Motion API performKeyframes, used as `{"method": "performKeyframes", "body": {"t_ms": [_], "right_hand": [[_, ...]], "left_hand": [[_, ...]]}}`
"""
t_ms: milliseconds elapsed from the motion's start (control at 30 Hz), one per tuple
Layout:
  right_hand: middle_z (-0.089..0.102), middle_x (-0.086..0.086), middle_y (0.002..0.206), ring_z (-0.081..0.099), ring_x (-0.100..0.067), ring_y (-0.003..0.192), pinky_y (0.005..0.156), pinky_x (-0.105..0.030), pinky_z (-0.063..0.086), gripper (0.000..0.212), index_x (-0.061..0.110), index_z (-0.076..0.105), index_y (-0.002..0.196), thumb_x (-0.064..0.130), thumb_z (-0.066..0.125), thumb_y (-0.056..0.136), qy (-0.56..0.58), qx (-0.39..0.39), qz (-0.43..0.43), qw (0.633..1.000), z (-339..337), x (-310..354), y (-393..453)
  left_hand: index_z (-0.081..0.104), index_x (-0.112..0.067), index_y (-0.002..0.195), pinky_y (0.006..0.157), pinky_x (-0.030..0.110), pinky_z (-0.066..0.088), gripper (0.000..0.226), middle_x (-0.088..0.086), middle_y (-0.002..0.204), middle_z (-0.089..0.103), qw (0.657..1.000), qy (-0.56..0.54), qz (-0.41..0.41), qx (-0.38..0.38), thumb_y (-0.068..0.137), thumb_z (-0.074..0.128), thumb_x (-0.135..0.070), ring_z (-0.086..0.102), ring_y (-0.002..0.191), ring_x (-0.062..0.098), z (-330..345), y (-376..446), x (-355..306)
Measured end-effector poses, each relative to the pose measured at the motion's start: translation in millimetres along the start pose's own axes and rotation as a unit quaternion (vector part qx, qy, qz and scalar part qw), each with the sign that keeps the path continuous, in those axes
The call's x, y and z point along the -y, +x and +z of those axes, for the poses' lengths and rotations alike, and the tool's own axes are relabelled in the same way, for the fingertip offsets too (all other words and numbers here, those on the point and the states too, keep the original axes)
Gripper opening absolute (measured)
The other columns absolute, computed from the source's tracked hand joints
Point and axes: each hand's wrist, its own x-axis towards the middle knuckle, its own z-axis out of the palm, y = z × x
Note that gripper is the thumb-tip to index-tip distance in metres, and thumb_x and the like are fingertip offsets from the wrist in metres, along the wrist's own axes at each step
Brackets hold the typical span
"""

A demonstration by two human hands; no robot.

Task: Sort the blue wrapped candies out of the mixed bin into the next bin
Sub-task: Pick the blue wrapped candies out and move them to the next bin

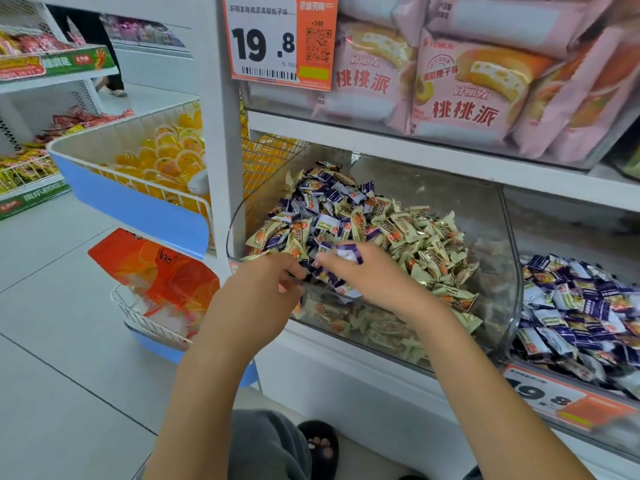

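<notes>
Blue wrapped candies (325, 199) lie mixed with cream-and-gold wrapped candies (429, 244) in the clear plastic mixed bin (498, 258), heaped mostly toward its rear left and front left. Right hand (367, 271), over the bin's front edge, grip clamped on a bunch of blue candies (349, 252), more showing beneath the palm. Left hand (263, 285) at the bin's front left corner, fingers curled over the rim beside the right hand; whether its grip holds a candy cannot be told. To the right of the mixed bin, the next bin (519, 367) holds a pile of blue wrapped candies only. Above the mixed bin, pink cake packs (460, 88) and a 19.8 price tag (273, 39). Left of it, a wire basket of orange jelly cups (166, 157).
</notes>
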Motion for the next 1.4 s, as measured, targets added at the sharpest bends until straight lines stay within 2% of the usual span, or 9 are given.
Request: {"method": "performKeyframes", "body": {"t_ms": [233,433,633,733,833,1000,1133,1233,1400], "right_hand": [[0.033,-0.011,0.063,0.024,-0.014,0.041,0.040,-0.020,0.018,0.031,0.022,0.051,0.070,0.047,0.058,0.088,0.215,-0.108,0.043,0.970,-25.3,6.9,-16.7],[0.038,0.000,0.059,0.036,-0.018,0.052,0.045,-0.024,0.031,0.034,0.022,0.043,0.067,0.042,0.060,0.088,0.192,-0.345,-0.016,0.919,-58.0,10.0,-41.6],[0.049,0.001,0.062,0.043,-0.018,0.056,0.059,-0.035,0.040,0.035,0.019,0.048,0.070,0.048,0.058,0.087,0.047,-0.462,0.023,0.885,-112.1,-25.0,-82.3],[0.059,-0.008,0.101,0.057,-0.026,0.084,0.082,-0.040,0.046,0.041,0.013,0.056,0.105,0.051,0.052,0.090,-0.012,-0.385,0.142,0.912,-134.6,-49.7,-98.5],[0.058,-0.004,0.087,0.053,-0.021,0.084,0.083,-0.038,0.041,0.040,0.012,0.064,0.099,0.046,0.043,0.095,-0.001,-0.311,0.194,0.931,-144.8,-65.5,-113.6],[0.066,-0.003,0.103,0.058,-0.016,0.086,0.081,-0.030,0.044,0.025,0.026,0.066,0.094,0.032,0.042,0.100,0.054,-0.345,0.152,0.925,-156.7,-73.8,-120.5],[0.065,-0.006,0.097,0.055,-0.033,0.066,0.045,-0.017,0.041,0.025,0.023,0.066,0.101,0.009,0.046,0.097,-0.032,-0.333,0.114,0.936,-158.6,-81.5,-119.6],[0.069,-0.001,0.095,0.066,-0.019,0.081,0.068,-0.021,0.053,0.032,0.022,0.067,0.088,0.001,0.045,0.095,-0.105,-0.367,0.039,0.923,-149.4,-73.7,-113.4],[0.067,0.015,0.078,0.055,-0.010,0.052,0.043,-0.018,0.042,0.031,0.027,0.069,0.082,0.006,0.049,0.092,-0.113,-0.338,-0.077,0.931,-91.8,-19.7,-85.3]], "left_hand": [[0.062,-0.030,0.100,0.070,0.033,0.052,0.016,-0.010,0.090,0.066,1.000,-0.008,0.022,0.004,0.089,0.058,-0.019,0.061,0.077,0.010,5.6,-2.0,-7.9],[0.060,-0.031,0.094,0.073,0.036,0.053,0.012,-0.010,0.089,0.062,0.998,-0.013,0.057,0.008,0.089,0.059,-0.020,0.059,0.076,0.011,13.4,-5.9,-23.2],[0.065,-0.027,0.098,0.076,0.038,0.053,0.012,-0.009,0.089,0.060,0.997,-0.006,0.070,0.006,0.089,0.059,-0.021,0.060,0.082,0.014,21.8,-9.3,-37.8],[0.065,-0.027,0.097,0.077,0.038,0.053,0.012,-0.008,0.090,0.060,0.997,-0.001,0.073,0.016,0.089,0.059,-0.021,0.061,0.081,0.016,26.2,-9.9,-43.9],[0.064,-0.030,0.093,0.076,0.039,0.053,0.011,-0.010,0.088,0.061,0.997,0.009,0.078,0.016,0.088,0.061,-0.021,0.063,0.077,0.015,29.3,-9.7,-46.2],[0.065,-0.026,0.097,0.074,0.038,0.054,0.011,-0.017,0.081,0.057,0.996,0.018,0.085,0.013,0.089,0.060,-0.020,0.065,0.071,0.015,35.2,-10.0,-54.7],[0.065,-0.028,0.094,0.075,0.039,0.055,0.010,-0.014,0.084,0.060,0.996,0.013,0.085,0.016,0.087,0.062,-0.022,0.064,0.075,0.014,35.3,-9.9,-53.3],[0.063,-0.032,0.088,0.077,0.037,0.053,0.011,-0.013,0.085,0.061,0.997,0.006,0.078,0.000,0.087,0.062,-0.022,0.061,0.082,0.014,28.5,-10.3,-47.6],[0.062,-0.032,0.089,0.060,0.028,0.048,0.011,-0.012,0.084,0.064,0.999,0.022,0.038,-0.012,0.089,0.060,-0.022,0.062,0.072,0.010,12.8,-8.9,-25.0]]}}
